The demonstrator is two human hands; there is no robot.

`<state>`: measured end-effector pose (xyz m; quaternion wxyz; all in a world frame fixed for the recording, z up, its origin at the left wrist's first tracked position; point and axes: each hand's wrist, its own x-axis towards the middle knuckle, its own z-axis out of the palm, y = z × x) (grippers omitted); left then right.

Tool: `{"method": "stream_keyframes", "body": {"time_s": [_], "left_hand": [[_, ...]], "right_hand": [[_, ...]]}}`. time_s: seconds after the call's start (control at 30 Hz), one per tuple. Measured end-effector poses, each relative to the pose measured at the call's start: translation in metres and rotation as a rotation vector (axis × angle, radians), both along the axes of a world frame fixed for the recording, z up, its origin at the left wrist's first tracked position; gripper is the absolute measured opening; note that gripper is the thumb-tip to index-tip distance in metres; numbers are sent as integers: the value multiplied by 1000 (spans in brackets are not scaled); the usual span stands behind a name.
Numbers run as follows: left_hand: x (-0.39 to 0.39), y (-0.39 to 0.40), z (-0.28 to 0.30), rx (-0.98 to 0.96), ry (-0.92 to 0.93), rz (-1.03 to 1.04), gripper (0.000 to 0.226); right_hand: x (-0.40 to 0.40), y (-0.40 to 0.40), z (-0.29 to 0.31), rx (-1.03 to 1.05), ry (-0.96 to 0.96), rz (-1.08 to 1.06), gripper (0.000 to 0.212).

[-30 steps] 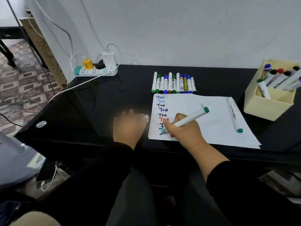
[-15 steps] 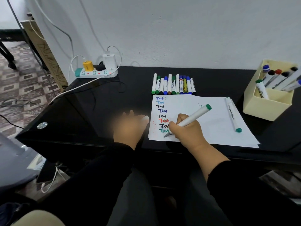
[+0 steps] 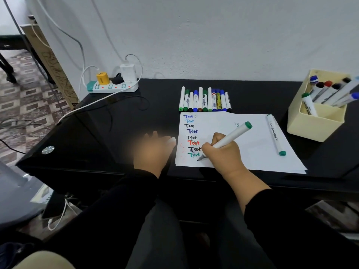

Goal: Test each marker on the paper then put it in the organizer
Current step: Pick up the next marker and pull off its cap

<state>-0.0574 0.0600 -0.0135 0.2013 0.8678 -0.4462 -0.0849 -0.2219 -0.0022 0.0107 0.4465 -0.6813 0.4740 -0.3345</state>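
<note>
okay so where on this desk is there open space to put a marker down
Bare black desk lies between the power strip and the left hand, and between the marker row and the organizer. The paper is crowded.

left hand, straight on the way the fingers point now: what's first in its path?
The left hand lies on the glossy black table, fingers aimed up-right. Straight on, its fingertips would likely meet the left edge of the white paper sheet first, near the column of "Test" words. The hand is blurred, so the exact heading is uncertain.
</note>
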Motion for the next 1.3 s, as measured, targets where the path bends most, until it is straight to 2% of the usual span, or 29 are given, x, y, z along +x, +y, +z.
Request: {"method": "stream_keyframes", "body": {"time_s": [0.63,0.8,0.97,1.17,1.3], "left_hand": [[-1,1,2,9,-3,-2,36],[-1,1,2,14,-6,-5,36],[-4,3,5,1,-1,-12,35],[-4,7,15,20,131,-30,36],[-2,9,26,-98,259,-16,34]], "right_hand": [[-1,-4,0,44,-37,2,37],[0,-13,5,204,-112,-1,36],[2,-31,16,444,-93,67,28],[-2,-34,26,555,-111,90,31],[-11,-37,34,535,-252,-19,25]]}}
